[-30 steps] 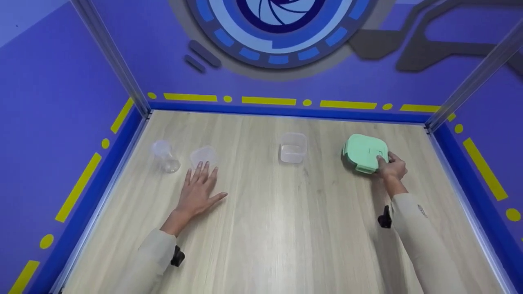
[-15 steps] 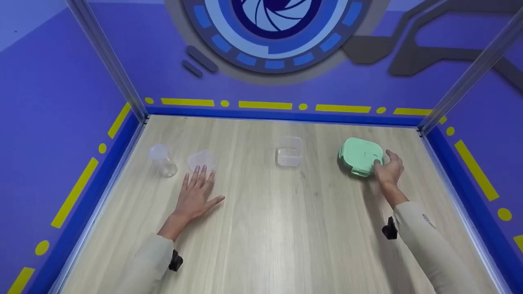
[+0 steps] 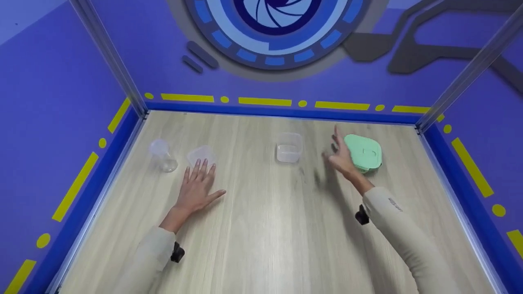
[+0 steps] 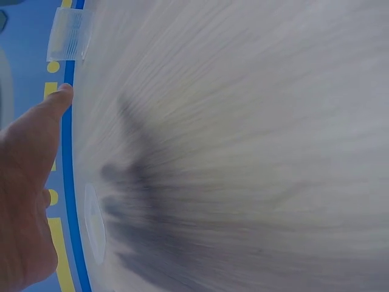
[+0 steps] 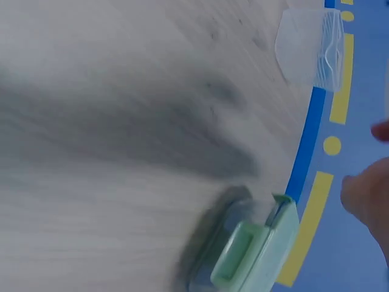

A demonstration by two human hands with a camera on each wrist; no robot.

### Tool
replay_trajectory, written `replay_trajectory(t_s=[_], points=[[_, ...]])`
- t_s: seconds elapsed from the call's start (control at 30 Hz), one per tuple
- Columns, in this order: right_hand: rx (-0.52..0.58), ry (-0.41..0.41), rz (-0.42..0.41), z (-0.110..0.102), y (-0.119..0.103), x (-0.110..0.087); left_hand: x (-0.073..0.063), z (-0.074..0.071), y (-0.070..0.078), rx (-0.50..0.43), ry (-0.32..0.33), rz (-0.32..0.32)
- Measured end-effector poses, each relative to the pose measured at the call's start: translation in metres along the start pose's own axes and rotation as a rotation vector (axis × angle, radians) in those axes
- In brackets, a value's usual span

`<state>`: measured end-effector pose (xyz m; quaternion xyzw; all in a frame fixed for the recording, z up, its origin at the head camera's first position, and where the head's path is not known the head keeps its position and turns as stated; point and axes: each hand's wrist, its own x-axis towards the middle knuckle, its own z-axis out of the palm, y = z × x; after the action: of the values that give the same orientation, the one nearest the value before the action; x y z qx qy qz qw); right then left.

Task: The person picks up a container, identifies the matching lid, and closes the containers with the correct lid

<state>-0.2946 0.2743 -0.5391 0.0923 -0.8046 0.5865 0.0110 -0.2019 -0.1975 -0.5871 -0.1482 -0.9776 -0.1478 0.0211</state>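
My right hand (image 3: 342,158) hovers just left of the green-lidded food container (image 3: 363,150), fingers stretched out and holding nothing. In the right wrist view, the container's latch (image 5: 240,255) shows at the bottom, apart from the hand (image 5: 368,194). My left hand (image 3: 197,191) is spread flat, palm down, its fingertips overlapping the near edge of a translucent square lid (image 3: 202,154). To the left lies a clear, narrow-waisted vessel (image 3: 168,165) with a pale round top (image 3: 159,147). Between the hands, farther back, stands a clear square plastic container (image 3: 289,153).
The light wood-grain table (image 3: 261,228) is walled on three sides by blue-purple panels (image 3: 261,87) with yellow markings. Metal posts (image 3: 470,69) rise at the back corners. A dark wrist-camera mount (image 3: 362,215) hangs below the right sleeve.
My right hand has let go of the green-lidded container's right side and crossed to its left side. The left hand stays in place. The head view shifts slightly.
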Motion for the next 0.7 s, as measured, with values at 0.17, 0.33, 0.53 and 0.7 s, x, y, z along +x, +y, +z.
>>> replay_trajectory(t_s=[0.17,0.33,0.53,0.7], points=[[-0.072,-0.155,0.152,0.027,0.007,0.005,0.001,-0.001,0.002,-0.001,0.025,0.017],[-0.119,-0.129,0.214,0.050,0.013,0.011,-0.002,-0.002,0.002,-0.004,0.024,0.005],[-0.119,-0.098,0.199,0.069,0.021,0.024,-0.003,-0.003,0.000,-0.014,0.011,0.002],[-0.100,-0.088,0.161,0.080,0.024,0.032,-0.005,-0.005,-0.001,-0.006,0.028,-0.001]])
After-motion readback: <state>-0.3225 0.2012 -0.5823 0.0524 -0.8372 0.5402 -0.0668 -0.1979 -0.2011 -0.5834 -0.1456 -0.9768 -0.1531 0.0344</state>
